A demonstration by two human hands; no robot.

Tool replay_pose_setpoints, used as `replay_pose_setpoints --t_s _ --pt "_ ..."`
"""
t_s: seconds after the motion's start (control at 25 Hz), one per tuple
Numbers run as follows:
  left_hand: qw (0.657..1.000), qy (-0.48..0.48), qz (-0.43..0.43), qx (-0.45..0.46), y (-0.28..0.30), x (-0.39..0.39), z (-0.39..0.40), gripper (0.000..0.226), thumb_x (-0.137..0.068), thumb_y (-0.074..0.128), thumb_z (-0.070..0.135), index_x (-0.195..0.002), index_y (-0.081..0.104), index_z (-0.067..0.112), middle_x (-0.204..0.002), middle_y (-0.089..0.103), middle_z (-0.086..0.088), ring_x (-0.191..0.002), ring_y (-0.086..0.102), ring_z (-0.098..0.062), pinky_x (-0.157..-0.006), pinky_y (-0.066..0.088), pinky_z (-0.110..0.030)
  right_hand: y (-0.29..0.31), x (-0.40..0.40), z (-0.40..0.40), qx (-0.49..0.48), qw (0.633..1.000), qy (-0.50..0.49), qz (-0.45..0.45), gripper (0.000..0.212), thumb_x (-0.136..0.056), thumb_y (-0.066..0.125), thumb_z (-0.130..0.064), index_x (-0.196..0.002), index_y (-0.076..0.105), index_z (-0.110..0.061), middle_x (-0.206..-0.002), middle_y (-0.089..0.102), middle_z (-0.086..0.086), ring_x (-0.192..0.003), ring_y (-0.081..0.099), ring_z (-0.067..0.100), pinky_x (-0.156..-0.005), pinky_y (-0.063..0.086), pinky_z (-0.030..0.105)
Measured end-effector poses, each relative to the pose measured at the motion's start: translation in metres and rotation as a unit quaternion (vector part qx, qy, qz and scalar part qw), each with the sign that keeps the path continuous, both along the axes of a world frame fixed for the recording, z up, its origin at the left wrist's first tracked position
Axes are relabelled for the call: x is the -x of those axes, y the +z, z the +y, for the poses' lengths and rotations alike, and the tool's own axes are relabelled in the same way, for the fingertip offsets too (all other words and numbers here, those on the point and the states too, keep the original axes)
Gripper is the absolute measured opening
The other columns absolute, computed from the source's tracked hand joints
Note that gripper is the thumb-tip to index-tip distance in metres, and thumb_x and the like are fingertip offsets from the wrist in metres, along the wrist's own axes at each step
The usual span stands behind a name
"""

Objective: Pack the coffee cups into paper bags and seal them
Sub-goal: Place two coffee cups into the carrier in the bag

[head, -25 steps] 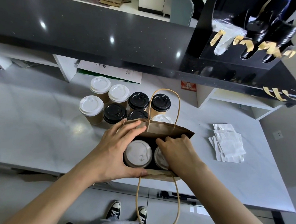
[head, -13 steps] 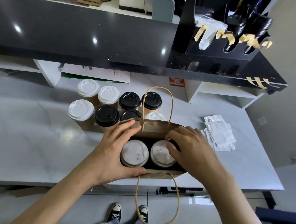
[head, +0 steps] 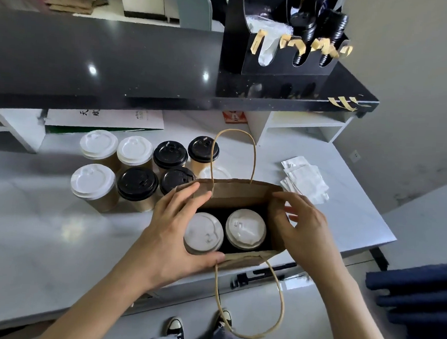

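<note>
Paper bag (head: 238, 193), brown kraft with twisted handles, stands open at the near edge of the white table (head: 33, 226), and I see two white-lidded coffee cups side by side inside it: the left cup (head: 204, 232) and the right cup (head: 245, 229). My left hand (head: 173, 234) wraps the bag's left end, fingers laid along the far-left rim and thumb curled under the near-left corner, so it grips the bag with the left cup directly beside the palm. My right hand (head: 301, 226) is at the bag's right end, fingers loosely spread and bent over the rim there; the thumb touches the right wall, but I cannot tell whether the fingers actually pinch the paper. The right cup sits just left of that hand, not touched by it. One handle loop (head: 233, 154) stands up from the far wall; the other loop (head: 249, 300) hangs down over the near table edge.

Beyond the bag's far-left corner stands a cluster of unpacked cups: three white-lidded ones (head: 92, 182) to the left, four black-lidded ones (head: 138, 183) nearer the bag, and one more white lid (head: 214, 172) partly hidden behind the bag's far wall. A pile of white paper packets (head: 304, 180) lies on the table to the right, just past my right hand. Above, a dark shelf (head: 119, 68) carries a black organizer (head: 283, 43) holding stacked lids.
</note>
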State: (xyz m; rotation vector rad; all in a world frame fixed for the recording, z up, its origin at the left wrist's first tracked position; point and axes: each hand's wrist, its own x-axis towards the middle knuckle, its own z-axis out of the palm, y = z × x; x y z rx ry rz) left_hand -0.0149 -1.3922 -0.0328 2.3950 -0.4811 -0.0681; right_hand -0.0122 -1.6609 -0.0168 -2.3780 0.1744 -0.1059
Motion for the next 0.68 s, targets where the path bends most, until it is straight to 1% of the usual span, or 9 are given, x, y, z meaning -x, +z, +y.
replay_pose_setpoints --t_s 0.12,0.2,0.36,0.52,0.68 --pt "1.0 -0.015 0.007 0.003 0.001 -0.003 -0.009 0.112 -0.057 0.061 0.088 -0.155 0.025 0.045 -0.159 0.002 0.036 -0.152 0.001 -0.002 -0.12 0.014 -0.028 0.003 0.004 -0.012 0.015 1.0 -0.02 0.019 0.032 -0.099 0.053 -0.027 -0.127 0.062 -0.041 -0.119 0.065 -0.018 -0.095 0.062 -0.008 -0.082 0.051 0.023" --pt "1.0 -0.023 0.011 0.005 0.003 -0.004 -0.016 0.112 -0.058 0.062 0.087 -0.155 0.023 0.047 -0.159 0.0 0.037 -0.152 0.0 -0.002 -0.12 0.016 -0.03 0.003 0.002 -0.02 0.016 0.999 -0.026 0.026 0.033 -0.099 0.054 -0.028 -0.127 0.061 -0.042 -0.114 0.067 -0.015 -0.091 0.062 -0.008 -0.076 0.047 0.02" --pt "1.0 -0.021 0.006 -0.001 0.001 -0.009 -0.036 0.11 -0.06 0.066 0.085 -0.155 0.023 0.048 -0.16 0.002 0.034 -0.152 0.001 -0.002 -0.12 0.017 -0.029 0.003 -0.009 -0.039 -0.001 0.999 -0.02 0.025 0.033 -0.098 0.055 -0.026 -0.127 0.063 -0.04 -0.11 0.068 -0.014 -0.086 0.065 -0.006 -0.072 0.045 0.014" --pt "1.0 -0.01 0.013 -0.001 0.003 -0.017 -0.072 0.109 -0.061 0.069 0.082 -0.154 0.023 0.05 -0.159 0.001 0.036 -0.152 -0.001 0.0 -0.118 0.014 -0.025 0.004 -0.029 -0.075 -0.009 1.0 -0.013 0.025 0.032 -0.097 0.057 -0.026 -0.124 0.064 -0.04 -0.105 0.068 -0.013 -0.079 0.065 -0.006 -0.068 0.044 0.017" --pt "0.999 0.009 0.037 0.0 0.005 -0.032 -0.11 0.109 -0.062 0.076 0.076 -0.153 0.021 0.054 -0.159 0.001 0.038 -0.15 -0.002 0.005 -0.117 0.014 -0.025 0.005 -0.053 -0.121 -0.012 0.999 0.023 0.028 0.028 -0.096 0.058 -0.027 -0.12 0.067 -0.039 -0.11 0.062 -0.021 -0.079 0.066 -0.005 -0.068 0.044 0.017"
